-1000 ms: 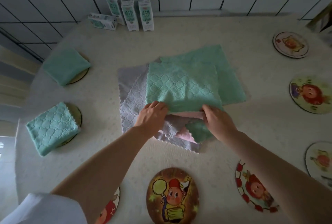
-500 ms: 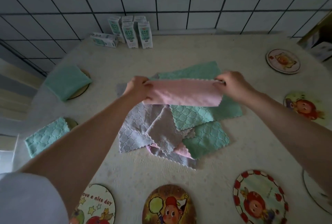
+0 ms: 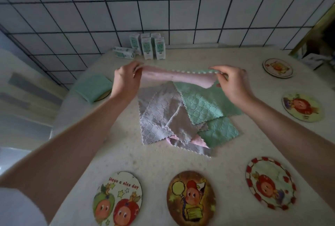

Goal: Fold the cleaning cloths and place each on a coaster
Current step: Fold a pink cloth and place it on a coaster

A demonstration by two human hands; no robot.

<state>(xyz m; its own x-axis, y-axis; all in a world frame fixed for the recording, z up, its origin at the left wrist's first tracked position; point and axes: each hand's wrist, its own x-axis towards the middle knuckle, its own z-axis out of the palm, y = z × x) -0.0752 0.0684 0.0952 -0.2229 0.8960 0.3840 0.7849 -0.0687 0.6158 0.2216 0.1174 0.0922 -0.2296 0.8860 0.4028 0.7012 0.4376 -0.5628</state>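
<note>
I hold a pink cleaning cloth (image 3: 176, 77) stretched in the air above the table. My left hand (image 3: 126, 79) pinches its left end and my right hand (image 3: 233, 80) pinches its right end. Below it lies a loose pile of grey cloths (image 3: 159, 117), green cloths (image 3: 204, 102) and a pink corner (image 3: 198, 141). A folded green cloth (image 3: 93, 88) sits on a coaster at the far left. Bare picture coasters lie in front: one reading "Have a nice day" (image 3: 117, 198), a brown one (image 3: 191, 198) and a red-rimmed one (image 3: 271, 183).
Two more coasters lie at the right, one far (image 3: 277, 68) and one nearer (image 3: 302, 107). Several small cartons (image 3: 146, 46) stand against the tiled wall at the back. The table's left edge (image 3: 59, 115) drops off beside my left forearm.
Both hands pulled the pink cloth out of the pile and lifted it. Since half a second ago it hangs flatter and higher, its lower edge swung up. My view has tilted up.
</note>
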